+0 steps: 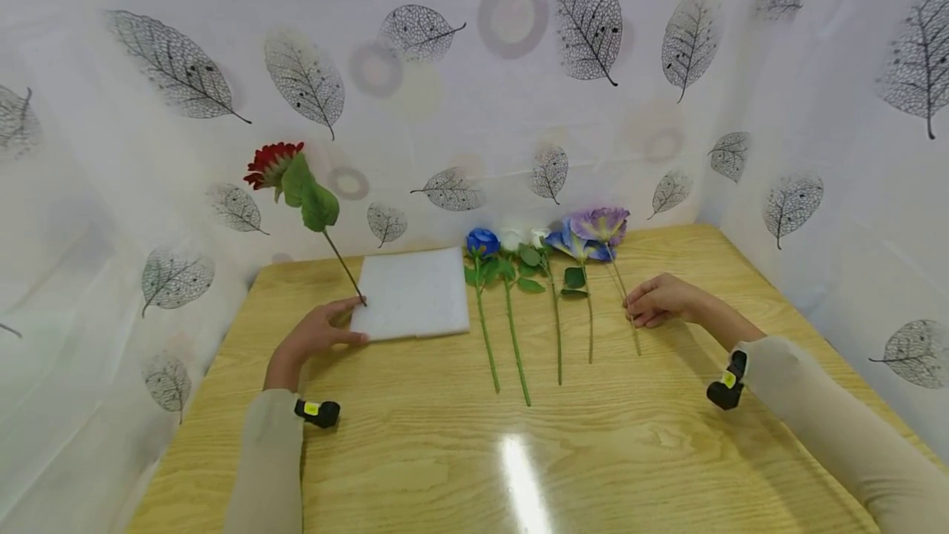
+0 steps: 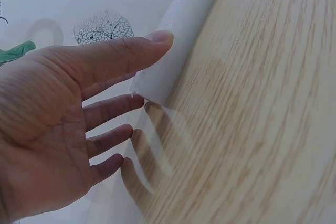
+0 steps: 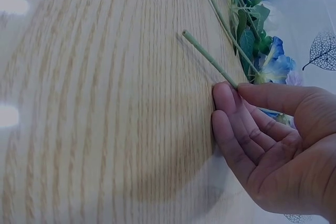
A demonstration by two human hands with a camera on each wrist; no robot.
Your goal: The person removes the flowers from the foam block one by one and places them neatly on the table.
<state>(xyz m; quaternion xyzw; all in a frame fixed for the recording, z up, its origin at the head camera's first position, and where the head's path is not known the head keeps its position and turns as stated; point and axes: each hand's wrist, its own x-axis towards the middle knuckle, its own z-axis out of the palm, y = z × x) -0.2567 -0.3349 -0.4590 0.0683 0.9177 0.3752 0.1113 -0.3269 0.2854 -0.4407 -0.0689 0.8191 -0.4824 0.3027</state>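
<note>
A white foam block (image 1: 415, 295) lies on the table with a red flower (image 1: 273, 165) standing in its left side, leaning left on its stem. At the block's left end is my left hand (image 1: 315, 332); the left wrist view shows its straight thumb (image 2: 152, 43) against the near face and the other fingers spread at the corner. My right hand (image 1: 660, 301) pinches the stem (image 3: 210, 61) of a purple flower (image 1: 604, 225) between thumb and fingertips, with the cut end sticking out beyond them. The purple head overlaps a blue flower (image 1: 574, 241).
Between the hands lie a blue rose (image 1: 483, 241) and white roses (image 1: 511, 239), stems toward me. A leaf-printed white sheet (image 1: 460, 105) hangs behind and beside the wooden table (image 1: 415, 452).
</note>
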